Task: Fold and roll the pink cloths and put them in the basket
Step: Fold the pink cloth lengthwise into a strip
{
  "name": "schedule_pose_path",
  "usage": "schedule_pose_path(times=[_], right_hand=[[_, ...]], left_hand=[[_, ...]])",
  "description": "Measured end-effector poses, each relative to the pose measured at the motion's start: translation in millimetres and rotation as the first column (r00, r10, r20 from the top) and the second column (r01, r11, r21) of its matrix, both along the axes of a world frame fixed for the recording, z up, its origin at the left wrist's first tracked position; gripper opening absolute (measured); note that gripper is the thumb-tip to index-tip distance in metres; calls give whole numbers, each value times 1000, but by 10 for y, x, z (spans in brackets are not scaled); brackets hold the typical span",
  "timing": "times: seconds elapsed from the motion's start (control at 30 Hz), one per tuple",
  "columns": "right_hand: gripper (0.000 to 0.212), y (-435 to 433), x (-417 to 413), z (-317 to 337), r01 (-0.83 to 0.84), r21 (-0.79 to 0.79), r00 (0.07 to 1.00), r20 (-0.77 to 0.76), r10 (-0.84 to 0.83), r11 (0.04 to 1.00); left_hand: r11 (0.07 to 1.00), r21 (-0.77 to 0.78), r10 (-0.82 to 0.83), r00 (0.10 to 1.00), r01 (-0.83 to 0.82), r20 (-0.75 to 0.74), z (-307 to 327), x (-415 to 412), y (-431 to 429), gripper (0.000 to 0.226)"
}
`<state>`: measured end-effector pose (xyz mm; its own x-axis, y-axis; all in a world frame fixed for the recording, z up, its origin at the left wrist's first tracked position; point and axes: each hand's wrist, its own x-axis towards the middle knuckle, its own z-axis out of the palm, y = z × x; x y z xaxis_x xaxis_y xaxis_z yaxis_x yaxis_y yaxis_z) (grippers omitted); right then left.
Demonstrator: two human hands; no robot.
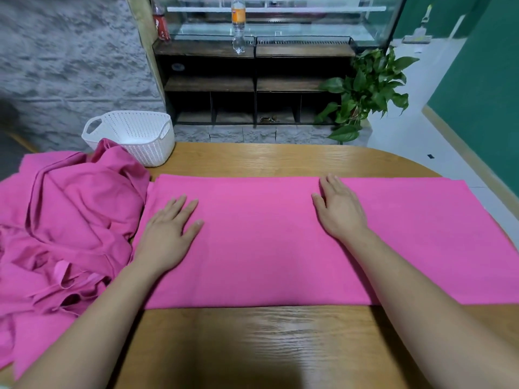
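A pink cloth [261, 240] lies flat across the wooden table [252, 346] as a long folded band, reaching to the table's right edge. My left hand [168, 234] presses palm-down on its left part, fingers straight. My right hand [339, 209] lies flat on it right of the middle, fingers straight and pointing away from me. A crumpled heap of pink cloths [64, 228] sits at the left side of the table. The white perforated basket [132, 136] stands at the far left corner, behind the heap, and nothing shows inside it.
Beyond the table stands a dark wooden shelf unit [252, 85] with a glass case and bottles [238, 23] on top. A potted green plant [365, 94] is at the far right, on a white floor. A grey stone wall is at the left.
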<state>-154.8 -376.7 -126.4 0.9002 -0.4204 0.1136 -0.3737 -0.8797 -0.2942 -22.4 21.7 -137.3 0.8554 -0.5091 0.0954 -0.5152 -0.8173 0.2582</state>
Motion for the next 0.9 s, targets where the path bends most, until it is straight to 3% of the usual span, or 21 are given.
schedule_pose_path(times=[0.07,0.2,0.33,0.53,0.7,0.9], right_hand=[[63,190,-140,9,-14,-12,1000,18,14,1000],[67,607,-517,20,-204,-14,978,43,205,979],[69,780,-818,37,-342,-62,940,-37,340,938],[72,827,-1099,2,-349,-49,931,-132,340,936],[70,894,-1220,21,-332,-30,939,-108,328,943],[79,938,-1412,162,-505,-28,852,-174,493,863]], left_hand=[[1000,0,20,1000,-20,-4,16,28,68,79],[1000,-5,-7,999,7,-36,57,-26,2,84],[975,-36,-223,973,221,-61,114,-341,-197,75],[913,2,-406,908,409,-101,203,-900,-512,72],[896,82,-435,900,436,-32,91,-1080,-479,68],[861,148,-486,873,486,-42,154,-1185,-404,75]])
